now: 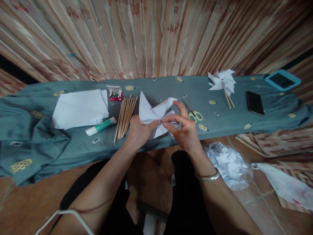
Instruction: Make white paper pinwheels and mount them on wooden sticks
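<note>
A white paper pinwheel [160,112], its corners curled toward the middle, is held between my two hands over the near edge of the table. My left hand [141,130] grips its left side, the thumb pressed near the centre. My right hand [184,129] has thumb and forefinger pinched at the centre, with other fingers behind the right-hand paper flap. Whether a small pin sits between the fingertips I cannot tell. Just left of my left hand lies a bundle of thin wooden sticks [125,117]. Green-handled scissors [194,114] lie right beside my right hand.
Left on the cloth-covered table [156,86] are a paper stack [79,109], a glue stick [101,126] and an open red box [115,94] of small metal pieces. Finished pinwheels [222,81], a phone [254,102] and a blue-framed tablet [283,80] lie right. A bag of paper scraps [230,164] sits below.
</note>
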{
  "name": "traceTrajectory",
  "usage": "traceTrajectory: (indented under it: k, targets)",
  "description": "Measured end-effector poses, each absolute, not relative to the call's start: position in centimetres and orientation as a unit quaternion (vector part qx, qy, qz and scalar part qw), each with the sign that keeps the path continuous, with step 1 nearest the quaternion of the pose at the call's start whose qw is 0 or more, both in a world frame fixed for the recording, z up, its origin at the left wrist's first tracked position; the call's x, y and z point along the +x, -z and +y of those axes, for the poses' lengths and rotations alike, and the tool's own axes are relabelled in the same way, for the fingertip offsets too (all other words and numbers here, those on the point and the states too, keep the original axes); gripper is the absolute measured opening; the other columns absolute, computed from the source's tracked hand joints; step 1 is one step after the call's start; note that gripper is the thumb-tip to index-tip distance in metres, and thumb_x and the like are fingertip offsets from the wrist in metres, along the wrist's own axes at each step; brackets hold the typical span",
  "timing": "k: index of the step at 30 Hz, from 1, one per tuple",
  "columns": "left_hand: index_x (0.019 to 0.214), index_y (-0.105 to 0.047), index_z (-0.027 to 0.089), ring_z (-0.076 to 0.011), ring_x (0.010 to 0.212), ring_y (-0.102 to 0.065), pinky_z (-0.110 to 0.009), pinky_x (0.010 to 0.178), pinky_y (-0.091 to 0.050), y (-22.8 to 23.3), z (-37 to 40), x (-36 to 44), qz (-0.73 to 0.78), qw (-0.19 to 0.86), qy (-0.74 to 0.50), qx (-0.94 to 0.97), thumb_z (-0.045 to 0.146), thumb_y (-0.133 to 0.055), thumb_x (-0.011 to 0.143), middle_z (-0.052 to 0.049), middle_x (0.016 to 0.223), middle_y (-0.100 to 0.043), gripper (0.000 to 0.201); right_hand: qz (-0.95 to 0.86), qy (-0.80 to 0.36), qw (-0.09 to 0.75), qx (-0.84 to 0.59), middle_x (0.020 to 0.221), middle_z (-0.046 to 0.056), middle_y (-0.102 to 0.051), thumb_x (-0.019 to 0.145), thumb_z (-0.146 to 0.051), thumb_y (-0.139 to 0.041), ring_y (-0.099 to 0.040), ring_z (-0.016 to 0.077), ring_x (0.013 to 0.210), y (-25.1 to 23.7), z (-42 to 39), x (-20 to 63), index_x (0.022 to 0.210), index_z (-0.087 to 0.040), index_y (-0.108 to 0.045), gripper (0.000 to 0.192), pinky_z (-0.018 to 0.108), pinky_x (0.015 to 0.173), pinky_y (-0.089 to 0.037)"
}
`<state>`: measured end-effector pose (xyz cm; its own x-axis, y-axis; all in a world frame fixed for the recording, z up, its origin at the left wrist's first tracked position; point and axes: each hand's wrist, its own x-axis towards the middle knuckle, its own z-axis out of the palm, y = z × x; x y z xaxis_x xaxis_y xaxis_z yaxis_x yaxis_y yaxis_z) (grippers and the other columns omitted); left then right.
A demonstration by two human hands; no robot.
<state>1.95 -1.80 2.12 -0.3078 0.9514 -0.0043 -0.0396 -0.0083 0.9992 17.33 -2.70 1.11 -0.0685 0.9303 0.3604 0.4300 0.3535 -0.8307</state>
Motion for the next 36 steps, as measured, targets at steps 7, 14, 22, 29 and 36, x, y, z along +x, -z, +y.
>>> traceTrajectory:
  k: [7, 14, 22, 29, 36]
  targets:
    - [0.069, -0.066, 0.017, -0.0204, 0.06, -0.063, -0.028, 0.054, -0.053, -1.9, -1.9, 1.7, 0.535, 0.463, -0.565, 0.425, 0.014, -0.086, 0.045, 0.0, 0.062, -0.066, 0.031, -0.672, -0.296, 0.458, -0.502, 0.148, -0.001, -0.046, 0.078, -0.02, -0.07, -0.028, 0.028, 0.146, -1.1, -2.6, 17.4, 0.08, -0.025, -0.073, 0.007, 0.053, 0.119, -0.023]
    - [0.072, -0.067, 0.017, -0.0205, 0.06, -0.063, -0.028, 0.055, -0.052, -2.0, -2.0, 1.8, 0.544, 0.445, -0.557, 0.442, 0.012, -0.084, 0.047, 0.001, 0.062, -0.066, 0.031, -0.663, -0.324, 0.438, -0.514, 0.147, 0.001, -0.048, 0.075, -0.019, -0.073, -0.035, 0.0273, 0.143, -1.4, -2.5, 17.9, 0.08, -0.025, -0.074, 0.007, 0.052, 0.119, -0.022]
    - [0.063, -0.065, 0.014, -0.0165, 0.056, -0.059, -0.024, 0.051, -0.046, -2.0, -2.2, 1.9, 0.56, 0.442, -0.52, 0.47, 0.015, -0.08, 0.053, 0.0, 0.058, -0.063, 0.018, -0.637, -0.379, 0.439, -0.508, 0.144, 0.001, -0.051, 0.072, -0.021, -0.074, -0.034, 0.0266, 0.144, -1.3, -2.4, 18.3, 0.079, -0.024, -0.075, 0.008, 0.049, 0.119, -0.02]
    - [0.067, -0.066, 0.01, -0.0133, 0.057, -0.058, -0.021, 0.052, -0.043, -2.0, -2.2, 1.6, 0.565, 0.425, -0.478, 0.521, 0.021, -0.077, 0.058, 0.001, 0.06, -0.064, 0.017, -0.597, -0.443, 0.45, -0.494, 0.143, 0.002, -0.052, 0.068, -0.027, -0.078, -0.036, 0.0284, 0.141, -1.1, -2.3, 18.5, 0.077, -0.025, -0.075, 0.009, 0.05, 0.117, -0.022]
    - [0.071, -0.069, 0.009, -0.0154, 0.062, -0.061, -0.022, 0.055, -0.046, -2.3, -2.4, 1.6, 0.565, 0.43, -0.472, 0.524, 0.023, -0.077, 0.06, -0.002, 0.066, -0.068, 0.019, -0.564, -0.487, 0.454, -0.488, 0.135, 0.003, -0.058, 0.067, -0.03, -0.08, -0.042, 0.0281, 0.137, -0.8, -2.2, 18.4, 0.076, -0.025, -0.075, 0.012, 0.049, 0.114, -0.028]
